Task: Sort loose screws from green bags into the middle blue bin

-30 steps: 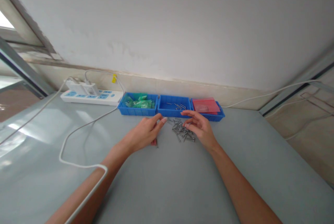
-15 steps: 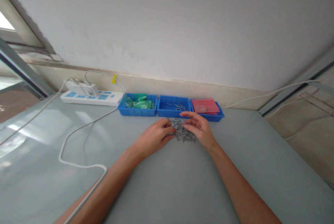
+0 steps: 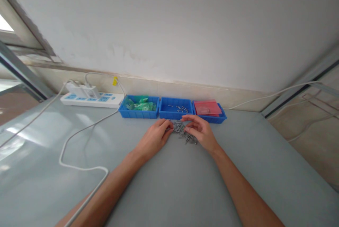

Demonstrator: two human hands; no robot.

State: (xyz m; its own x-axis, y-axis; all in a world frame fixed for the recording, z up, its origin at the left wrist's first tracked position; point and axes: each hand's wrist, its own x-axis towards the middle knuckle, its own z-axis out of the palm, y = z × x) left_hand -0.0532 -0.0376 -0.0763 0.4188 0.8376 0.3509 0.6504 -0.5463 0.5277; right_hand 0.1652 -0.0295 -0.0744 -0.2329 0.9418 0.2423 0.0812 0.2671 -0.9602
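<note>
Screws [image 3: 181, 128] heaped on tabletop [image 3: 172, 181]; left hand [image 3: 154, 136] at left edge, right hand [image 3: 201, 131] at right. Fingers curled; either grip closed? Can't tell. Risk: overlap snagging, scattering strays.

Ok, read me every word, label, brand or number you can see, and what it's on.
No text is readable.
White plug adapter: dark marking, too blurred.
Power strip: any lettering on its blue patches, too small.
Yellow tag: any marks, too small.
Green packets: any print, too blurred.

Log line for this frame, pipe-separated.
left hand: at metal-fastener pile, left side | right hand: pile's right side | blue trays: behind pile
</note>
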